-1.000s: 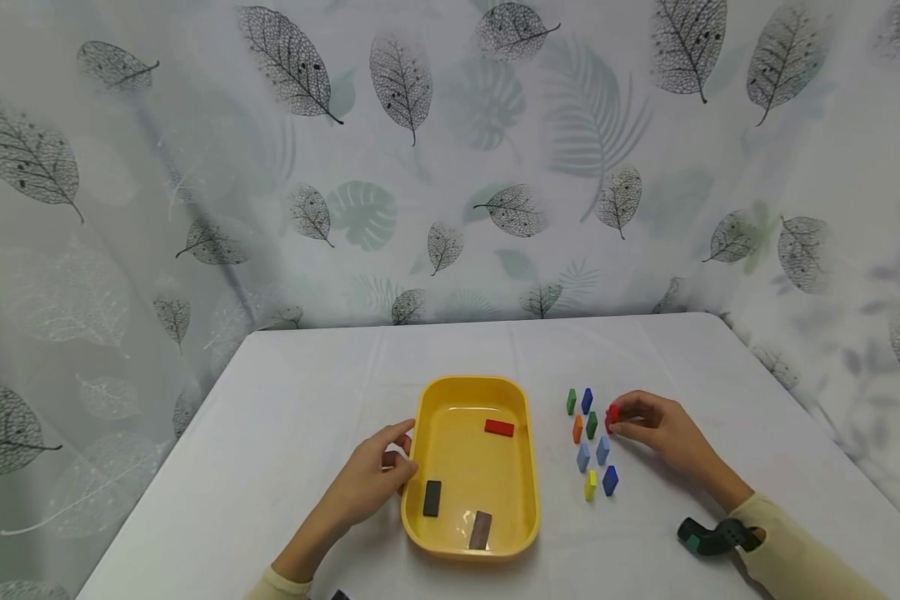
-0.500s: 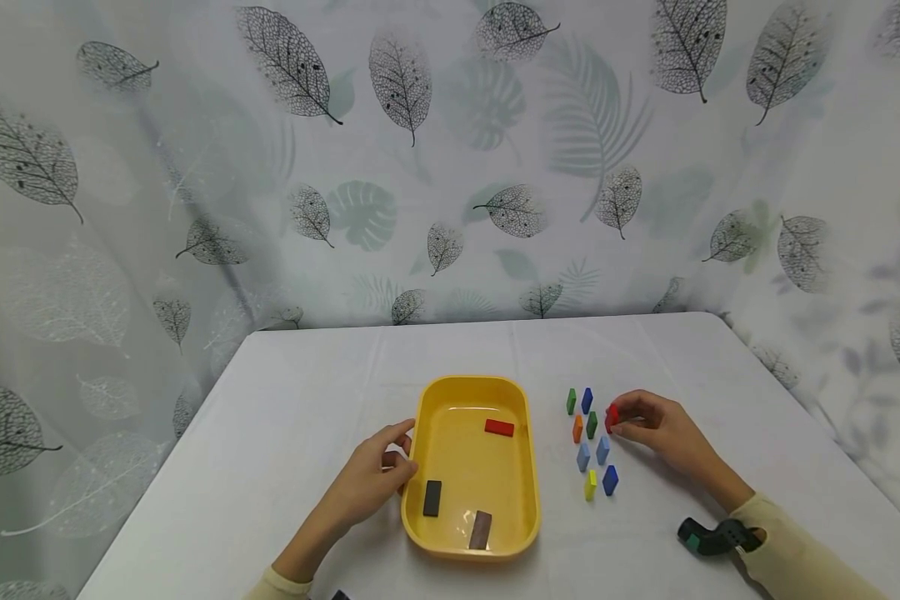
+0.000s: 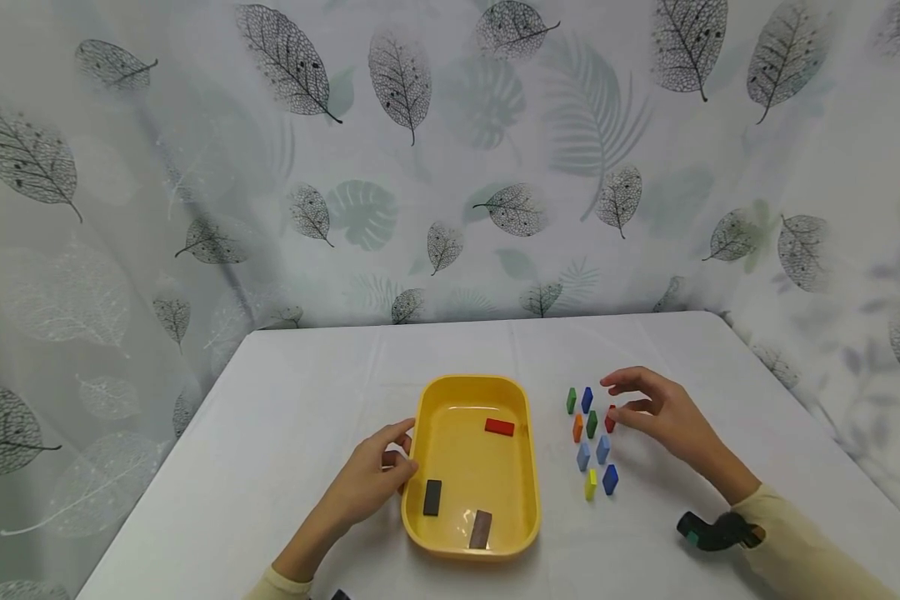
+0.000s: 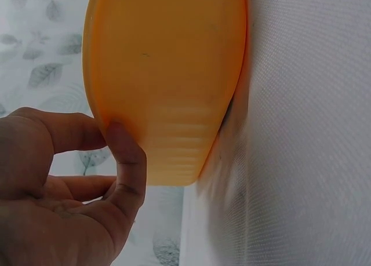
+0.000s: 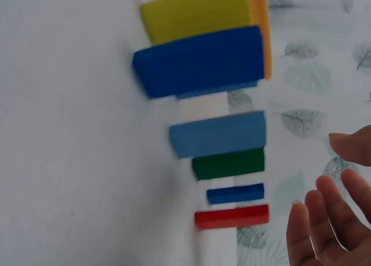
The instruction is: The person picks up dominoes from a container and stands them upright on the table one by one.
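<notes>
My left hand (image 3: 366,482) pinches the left rim of a yellow plastic tray (image 3: 480,467); in the left wrist view the thumb lies against the tray's outer wall (image 4: 168,63). My right hand (image 3: 667,417) has its fingers spread apart beside a red domino block (image 3: 610,419) and holds nothing. That block stands upright at the right side of several other standing domino blocks, among them a dark green one (image 3: 592,425), a light blue one (image 3: 603,450) and a dark blue one (image 3: 610,480). The right wrist view shows the red block (image 5: 232,217) apart from the fingers.
Inside the tray lie a red block (image 3: 499,427), a black block (image 3: 432,497) and a brown block (image 3: 481,529). An orange block (image 3: 577,428) and a yellow block (image 3: 590,485) stand in the left row. A leaf-patterned curtain (image 3: 450,167) hangs behind the white table (image 3: 330,375).
My right hand has let go of the red domino block, its fingers spreading and lifting away while the block stays standing. The left hand and the tray have not moved.
</notes>
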A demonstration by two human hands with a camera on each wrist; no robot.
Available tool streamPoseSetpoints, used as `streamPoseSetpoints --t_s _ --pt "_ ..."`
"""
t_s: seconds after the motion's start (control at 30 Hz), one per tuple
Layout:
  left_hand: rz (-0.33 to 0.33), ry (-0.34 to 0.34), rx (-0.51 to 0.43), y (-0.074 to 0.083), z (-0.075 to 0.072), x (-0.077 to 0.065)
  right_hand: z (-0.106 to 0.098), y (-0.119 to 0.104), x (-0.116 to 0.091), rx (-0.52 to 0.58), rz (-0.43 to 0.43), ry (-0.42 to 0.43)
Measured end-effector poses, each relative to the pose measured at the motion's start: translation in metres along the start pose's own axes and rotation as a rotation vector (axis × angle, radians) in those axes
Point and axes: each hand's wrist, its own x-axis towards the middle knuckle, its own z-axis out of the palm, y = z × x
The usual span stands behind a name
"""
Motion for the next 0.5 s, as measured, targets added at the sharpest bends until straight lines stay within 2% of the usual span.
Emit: streamPoseSetpoints --t_s 0.13,0.3,0.5 --pt "0.003 -0.016 0.013 -0.004 -0.001 0.001 0.006 -0.027 0.001 0.048 -0.046 -0.015" --pt "-0.001 -0.01 0.024 -0.004 -0.001 0.001 0.023 -0.057 -0.002 0.106 -0.117 -0.075" --pt "-0.001 -0.009 0.026 -0.003 0.0 0.0 0.05 -0.082 -0.004 0.167 -0.123 -0.178"
